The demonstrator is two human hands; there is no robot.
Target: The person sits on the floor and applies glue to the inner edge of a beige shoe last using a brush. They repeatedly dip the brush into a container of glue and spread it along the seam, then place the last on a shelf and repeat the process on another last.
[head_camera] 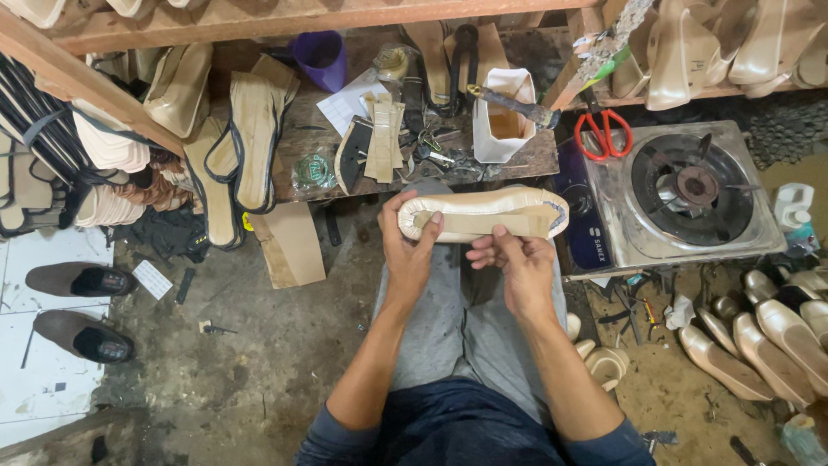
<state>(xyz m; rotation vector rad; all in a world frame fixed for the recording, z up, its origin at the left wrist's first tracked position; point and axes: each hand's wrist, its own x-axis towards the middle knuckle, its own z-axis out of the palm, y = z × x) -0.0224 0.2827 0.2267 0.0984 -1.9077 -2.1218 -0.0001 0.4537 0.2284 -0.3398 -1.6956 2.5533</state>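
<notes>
Resting at far left on the white tiled floor [34, 388] are 2 brown slip-on shoes [79, 307], one above the other. Right of them, flat tan insoles edged in black [250, 138] lean against the dark wooden workbench [302, 147]. A purple plastic cup [321, 59] stands at the back of the bench.

At centre, the left hand [407, 250] grips the rounded toe end of the cream-coloured shoe upper mounted sole-up on a last [483, 214]; its thumb presses on the sole side, and its fingers curl out of sight beneath. The shoe is held level above the person's knees, just in front of the bench edge. The right hand [517, 267] sits under the shoe's middle, fingers bunched and pinching the lower edge of the tan insole strip.

Further right, red-handled scissors [604, 134] lie at the edge of a single-burner metal gas stove [681, 194]. At far right, cream pointed shoes [759, 341] lie in a row on the dirt floor.
</notes>
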